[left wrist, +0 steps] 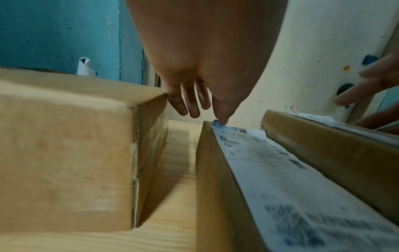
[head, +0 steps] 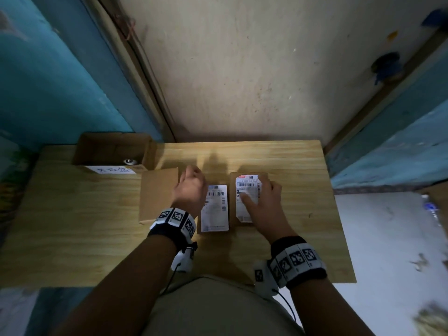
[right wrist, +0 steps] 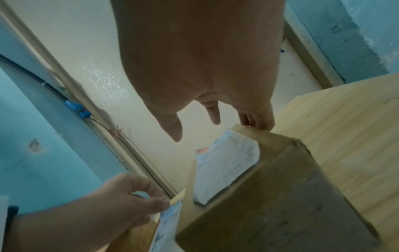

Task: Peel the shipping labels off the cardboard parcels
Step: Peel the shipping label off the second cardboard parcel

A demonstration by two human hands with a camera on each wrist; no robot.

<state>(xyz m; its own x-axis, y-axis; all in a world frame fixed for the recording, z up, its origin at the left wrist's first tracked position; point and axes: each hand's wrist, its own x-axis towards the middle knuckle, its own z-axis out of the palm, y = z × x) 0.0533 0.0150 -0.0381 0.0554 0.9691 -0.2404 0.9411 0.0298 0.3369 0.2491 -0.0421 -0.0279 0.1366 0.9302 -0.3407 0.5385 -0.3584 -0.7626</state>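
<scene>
Three parcels are sitting on the bench point(head: 303, 166), the left hand point(head: 190, 187) pinching the middle label point(head: 215, 207) at its far corner while the right hand point(head: 263, 204), fingers relaxed, is steadying the right parcel point(right wrist: 280, 196); next, a slow pull.

looks like a corner of somebody's home turned into a little parcel-sorting spot

small wooden table point(head: 303, 166) pushed up against a scuffed cream door point(head: 242, 69) with a wooden frame, and rough teal-painted walls point(head: 48, 69) at the upper left and right of the frame. an open cardboard box point(head: 114, 149) with a handwritten label sits at the table's upper left, plus three small cardboard parcels point(head: 158, 195) mid-frame, two with printed shipping labels point(head: 217, 207). dim lighting, stained floor at lower right.
</scene>
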